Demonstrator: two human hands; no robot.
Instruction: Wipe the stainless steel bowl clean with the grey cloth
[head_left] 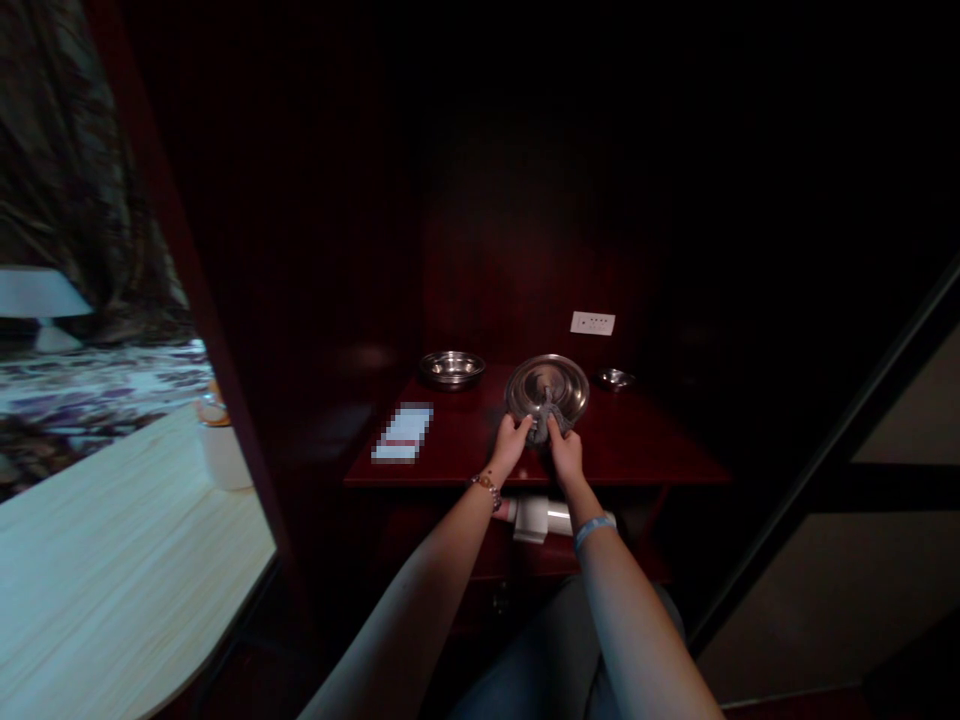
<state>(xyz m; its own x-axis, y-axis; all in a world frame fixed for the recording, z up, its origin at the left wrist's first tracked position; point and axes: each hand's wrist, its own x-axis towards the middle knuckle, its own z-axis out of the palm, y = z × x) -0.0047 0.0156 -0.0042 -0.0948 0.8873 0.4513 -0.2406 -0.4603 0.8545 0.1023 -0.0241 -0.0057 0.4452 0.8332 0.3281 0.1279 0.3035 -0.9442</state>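
Observation:
A round, shiny metal dish (517,385) is tilted toward me above the dark red shelf (637,440). My left hand (512,442) is closed at its near left rim, thumb on top. A bunched grey cloth (552,430) lies over the dish's near edge, between my hands. My right hand (565,452) is closed on this cloth, its thumb pressing it against the metal. The fingers beneath are hidden. Behind and to the left sits a wider metal bowl (452,369). A small metal bowl (616,379) stands to the right of the dish.
On the shelf's left lies a blurred-out pale rectangle (403,432). A white hair-dryer-like object (532,519) rests on the lower shelf. A wall socket (592,323) is at the back. Left of the cabinet wall stands a light wooden table (112,560) with a white container (227,455).

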